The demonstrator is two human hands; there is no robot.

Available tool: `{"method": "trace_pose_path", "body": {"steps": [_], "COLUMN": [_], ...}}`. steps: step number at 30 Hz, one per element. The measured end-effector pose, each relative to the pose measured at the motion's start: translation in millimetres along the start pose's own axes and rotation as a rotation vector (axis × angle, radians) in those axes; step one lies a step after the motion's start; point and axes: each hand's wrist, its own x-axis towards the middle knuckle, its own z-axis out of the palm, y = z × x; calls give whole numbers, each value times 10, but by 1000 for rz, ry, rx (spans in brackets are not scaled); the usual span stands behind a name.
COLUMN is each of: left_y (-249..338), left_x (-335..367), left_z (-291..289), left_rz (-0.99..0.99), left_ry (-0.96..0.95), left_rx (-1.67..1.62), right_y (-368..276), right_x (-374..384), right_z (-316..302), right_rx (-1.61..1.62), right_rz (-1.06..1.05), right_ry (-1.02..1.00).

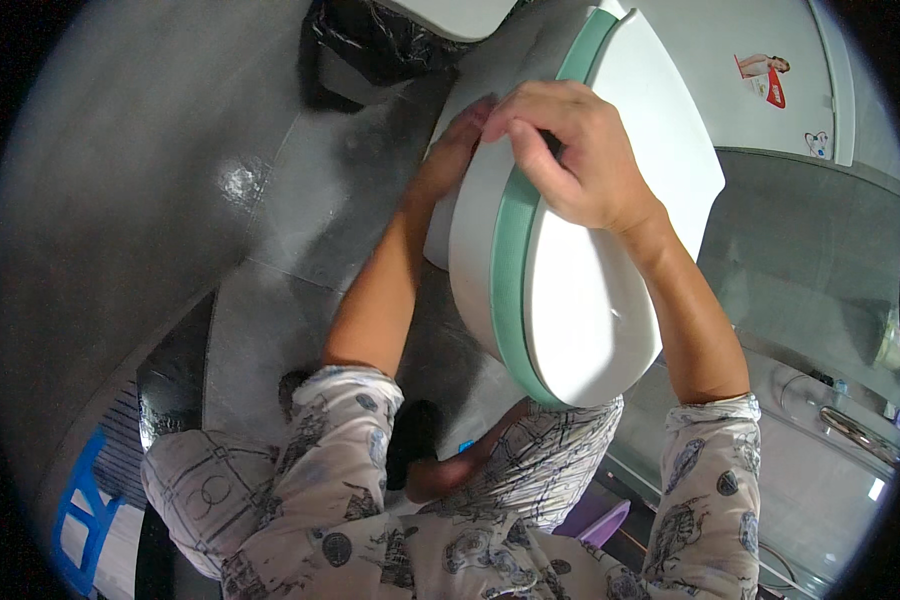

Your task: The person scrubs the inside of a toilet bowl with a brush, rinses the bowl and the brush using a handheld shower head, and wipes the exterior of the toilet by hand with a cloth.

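Observation:
A white toilet (473, 240) with a green seat (511, 270) and a white lid (595, 300) is right in front of me. The lid is down, and the seat shows as a green band along its edge. My right hand (570, 150) is over that band, its fingers curled and the thumb bent in. What it pinches, if anything, is hidden. Against the outer left side of the bowl lies my left hand (457, 150), fingers stretched out, slightly blurred and close to the right fingertips.
A bin with a black bag (375, 45) stands at the far left of the toilet. To the right are a glass panel (820, 230) and a chrome fitting (858, 432). A blue frame (95, 510) lies low at left, and a purple basin (600, 522) is beside my leg.

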Motion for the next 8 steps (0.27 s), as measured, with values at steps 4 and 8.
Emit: {"method": "trace_pose_path", "body": {"steps": [4,8], "left_y": [124,-32], "left_x": [332,625], "left_z": [-4,-159], "left_rz": [66,53], "left_ry": [-102,-50], "left_rx": [-81,175], "right_y": [99,-3], "right_x": [9,36], "right_z": [49,94], "right_rx": [-51,17], "right_rz": [-63,10], "right_ry": [308,310]}}
